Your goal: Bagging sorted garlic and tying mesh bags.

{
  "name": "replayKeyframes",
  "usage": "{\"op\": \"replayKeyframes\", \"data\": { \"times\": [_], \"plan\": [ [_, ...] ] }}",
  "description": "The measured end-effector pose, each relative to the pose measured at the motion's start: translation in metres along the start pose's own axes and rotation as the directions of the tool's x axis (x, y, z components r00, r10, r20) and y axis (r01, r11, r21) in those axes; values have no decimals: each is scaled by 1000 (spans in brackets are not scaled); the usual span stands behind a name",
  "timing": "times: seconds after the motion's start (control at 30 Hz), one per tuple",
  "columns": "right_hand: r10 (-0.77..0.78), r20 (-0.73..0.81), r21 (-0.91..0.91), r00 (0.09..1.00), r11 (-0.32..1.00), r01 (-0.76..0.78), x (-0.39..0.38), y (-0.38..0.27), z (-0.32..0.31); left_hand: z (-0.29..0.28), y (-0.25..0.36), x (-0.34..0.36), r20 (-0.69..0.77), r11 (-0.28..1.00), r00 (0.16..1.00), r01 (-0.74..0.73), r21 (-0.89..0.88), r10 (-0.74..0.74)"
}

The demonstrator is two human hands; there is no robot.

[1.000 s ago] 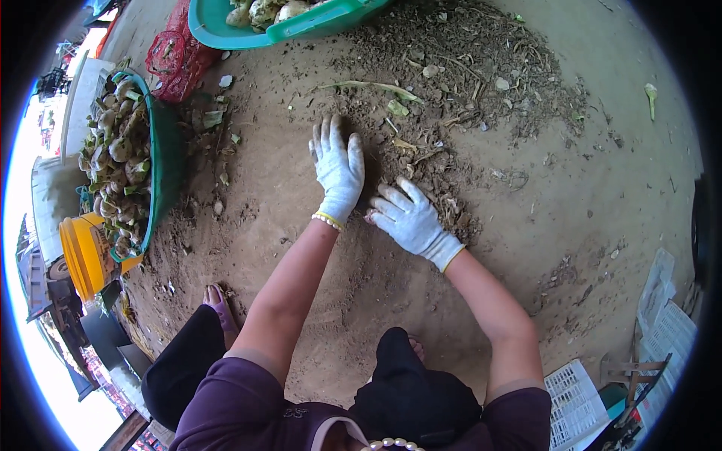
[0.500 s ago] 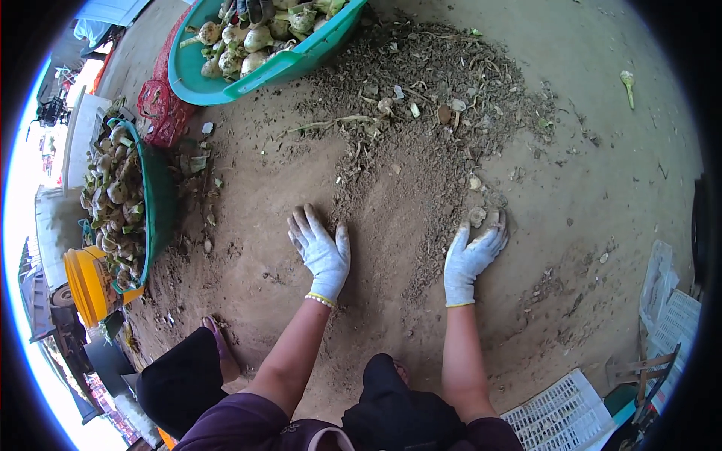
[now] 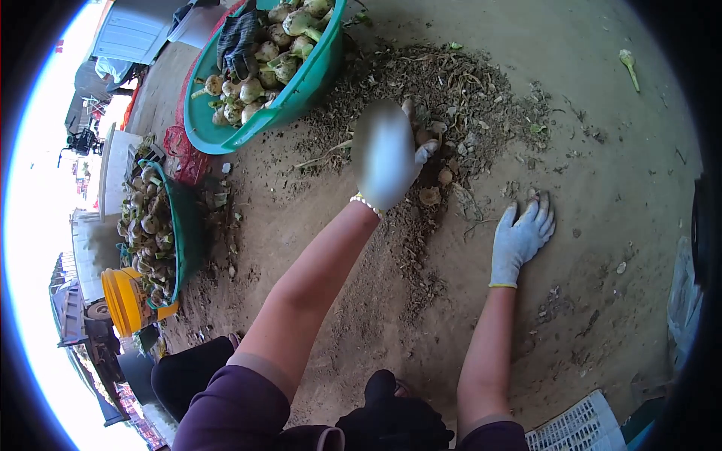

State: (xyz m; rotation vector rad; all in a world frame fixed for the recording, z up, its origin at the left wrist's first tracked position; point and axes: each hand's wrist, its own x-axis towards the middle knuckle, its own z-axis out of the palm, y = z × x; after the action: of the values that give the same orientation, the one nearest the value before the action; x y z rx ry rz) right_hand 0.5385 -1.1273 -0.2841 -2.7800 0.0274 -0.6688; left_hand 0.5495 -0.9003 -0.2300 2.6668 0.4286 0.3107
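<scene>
My left hand [image 3: 385, 158], in a white glove, reaches out over the heap of dry soil and plant scraps [image 3: 481, 98]. A blur covers most of it; the thumb and a fingertip show by a small roundish brown piece, and whether they grip anything is hidden. My right hand [image 3: 523, 234], gloved the same way, rests on the ground right of the heap, fingers spread and holding nothing. Loose pale brown scraps [image 3: 430, 196] lie just below my left hand. Beyond it stands a green basin [image 3: 316, 83] of garlic bulbs [image 3: 289, 45] with a dark glove [image 3: 238, 43] on top.
At left, a second green basin [image 3: 189, 233] holds more garlic, beside a yellow bucket [image 3: 120, 301] and a red mesh bag [image 3: 184, 154]. One garlic bulb [image 3: 629, 68] lies far right. A white slotted crate [image 3: 583, 427] is at lower right, and a clear plastic bag [image 3: 683, 293] above it.
My left hand has moved forward and right, from bare ground onto the heap. My right hand has shifted right, away from the soil trail. The view has turned slightly.
</scene>
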Motion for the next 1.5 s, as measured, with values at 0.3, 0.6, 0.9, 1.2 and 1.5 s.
{"op": "replayKeyframes", "data": {
  "times": [0.3, 0.6, 0.9, 1.2, 1.5],
  "plan": [
    [16, 152, 102, 988, 994, -32, 3, 3, -6, 2, 4, 17, 293, 967, 945, -198, 160, 145],
    [33, 151, 140, 988, 989, -55, 1, 4, -3, 5, 4, -12, 238, 955, 960, -200, 219, 146],
    [16, 93, 188, 996, 982, -34, 4, 5, -6, 14, 36, -29, 386, 821, 854, -477, 314, 349],
    [11, 81, 211, 997, 977, -28, 1, 6, -3, 1, 15, 39, 336, 923, 911, -322, 211, 241],
    [13, 71, 195, 997, 981, -27, 1, 8, -2, -20, 16, -28, 464, 905, 820, -417, 83, 335]
  ]
}}
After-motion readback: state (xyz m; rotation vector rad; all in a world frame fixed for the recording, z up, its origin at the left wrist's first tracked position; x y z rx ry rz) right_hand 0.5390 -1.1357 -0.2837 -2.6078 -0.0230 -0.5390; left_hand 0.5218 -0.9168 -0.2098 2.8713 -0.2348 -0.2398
